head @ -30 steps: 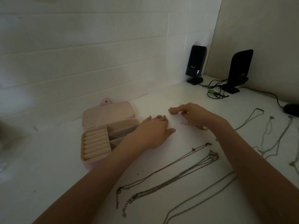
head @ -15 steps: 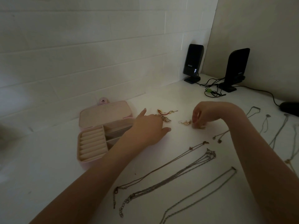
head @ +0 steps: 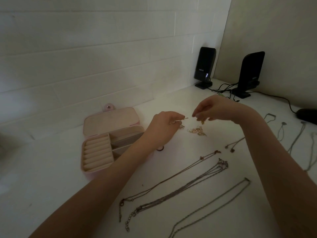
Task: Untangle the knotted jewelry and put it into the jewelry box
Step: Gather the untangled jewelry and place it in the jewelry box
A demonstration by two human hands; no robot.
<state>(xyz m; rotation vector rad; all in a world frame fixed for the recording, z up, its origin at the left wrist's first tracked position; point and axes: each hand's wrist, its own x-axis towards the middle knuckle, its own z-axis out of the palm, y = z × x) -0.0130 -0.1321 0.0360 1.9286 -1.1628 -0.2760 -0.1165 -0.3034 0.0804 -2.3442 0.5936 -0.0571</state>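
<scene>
A pink jewelry box (head: 96, 152) lies open on the white table, ring rolls at its left and compartments at its right. My left hand (head: 163, 127), just right of the box, pinches a small gold piece (head: 184, 119) above the table. My right hand (head: 216, 109) is raised and pinches another gold piece (head: 202, 121) that dangles from its fingers. A small heap of gold jewelry (head: 197, 131) lies on the table between and below the hands. Several long silver and gold chains (head: 188, 186) lie stretched out in front.
Two black speakers (head: 205, 67) (head: 250, 74) with cables stand at the back right by the wall. A dark mouse (head: 307, 115) sits at the right edge. More thin chains (head: 296, 141) lie at the right. A small ring (head: 160, 148) rests beside my left wrist.
Both hands have lifted off the table. The left now pinches a gold piece it was only touching; the right rose from the gold heap with a piece hanging from its fingers.
</scene>
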